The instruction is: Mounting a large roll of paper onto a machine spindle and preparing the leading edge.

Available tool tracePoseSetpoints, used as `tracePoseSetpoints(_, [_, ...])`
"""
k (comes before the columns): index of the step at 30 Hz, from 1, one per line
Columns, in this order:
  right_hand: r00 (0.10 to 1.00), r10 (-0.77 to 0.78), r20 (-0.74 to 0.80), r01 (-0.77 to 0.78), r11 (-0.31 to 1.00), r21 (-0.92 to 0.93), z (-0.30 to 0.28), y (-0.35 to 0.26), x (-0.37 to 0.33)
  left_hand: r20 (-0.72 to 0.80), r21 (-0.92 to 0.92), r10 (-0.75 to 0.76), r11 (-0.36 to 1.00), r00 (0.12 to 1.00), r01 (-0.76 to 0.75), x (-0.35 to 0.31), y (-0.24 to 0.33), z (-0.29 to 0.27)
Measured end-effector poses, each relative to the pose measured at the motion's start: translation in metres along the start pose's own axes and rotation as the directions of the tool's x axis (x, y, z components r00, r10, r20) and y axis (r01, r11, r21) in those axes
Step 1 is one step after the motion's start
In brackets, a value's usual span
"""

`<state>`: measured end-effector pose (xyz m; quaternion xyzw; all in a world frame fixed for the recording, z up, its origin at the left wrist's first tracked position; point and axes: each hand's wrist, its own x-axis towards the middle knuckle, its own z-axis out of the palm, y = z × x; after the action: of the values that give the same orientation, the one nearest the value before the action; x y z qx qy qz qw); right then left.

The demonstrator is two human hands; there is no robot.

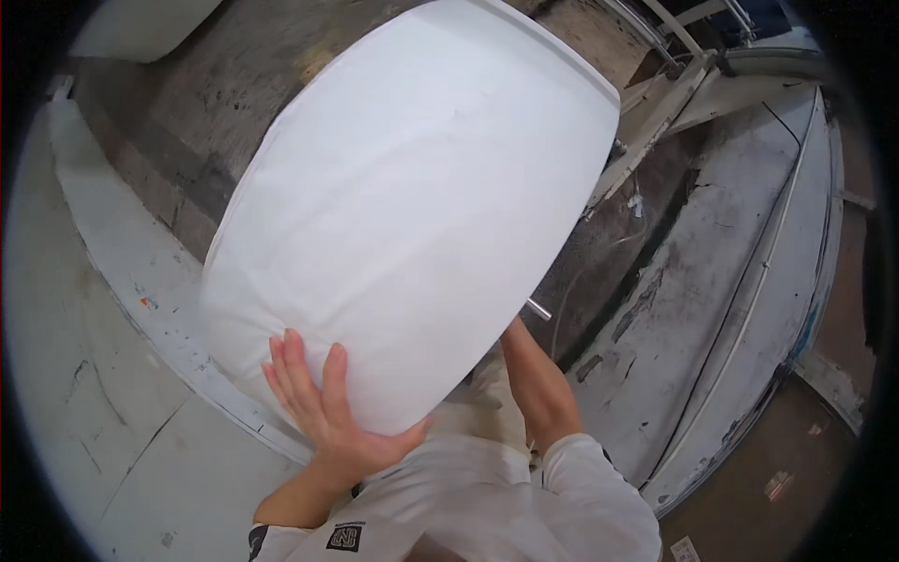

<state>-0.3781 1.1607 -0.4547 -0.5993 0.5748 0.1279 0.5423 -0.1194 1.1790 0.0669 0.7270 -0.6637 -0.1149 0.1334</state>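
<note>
Left fingers splay wide, flat on the white padded panel by its near end; right fingers hidden, grip untellable. Likely soft-faced, stiff-backed: best held by opposite edges.

White panel, rounded corners, faintly creased surface, set aslant

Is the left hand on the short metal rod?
No: the left hand rests with fingers spread on the white panel, while the short metal rod sticks out beyond the panel's right edge.
</note>
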Motion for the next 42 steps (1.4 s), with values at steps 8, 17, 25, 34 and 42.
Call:
tracePoseSetpoints(8, [0.981, -0.059, -0.186, 0.054, 0.998, -0.034, 0.008, -0.050, -0.042, 0.007, 0.052, 0.019, 0.998, 1.000, -0.019, 0.019, 0.028, 0.000])
tracePoseSetpoints(17, [0.922, -0.126, -0.365, 0.103, 0.991, -0.083, -0.062, -0.037, -0.095, -0.042, 0.019, 0.027, 0.999, 0.999, -0.026, 0.042, 0.054, 0.014])
tracePoseSetpoints(25, [0.779, -0.373, -0.504, 0.219, 0.915, -0.338, -0.119, 0.037, -0.107, -0.376, -0.024, -0.019, 1.000, 0.926, 0.011, 0.045, 0.091, 0.027])
tracePoseSetpoints(34, [0.906, -0.295, -0.303, 0.176, 0.914, -0.365, -0.074, 0.123, -0.044, 0.856, -0.401, -0.398, -0.112, 0.329, 0.909, -0.038, 0.073, 0.394])
tracePoseSetpoints(42, [0.974, -0.151, -0.167, 0.132, 0.984, -0.115, -0.129, 0.069, -0.064, 0.799, -0.601, -0.416, -0.579, 0.435, 0.551, 0.015, 0.016, 0.495])
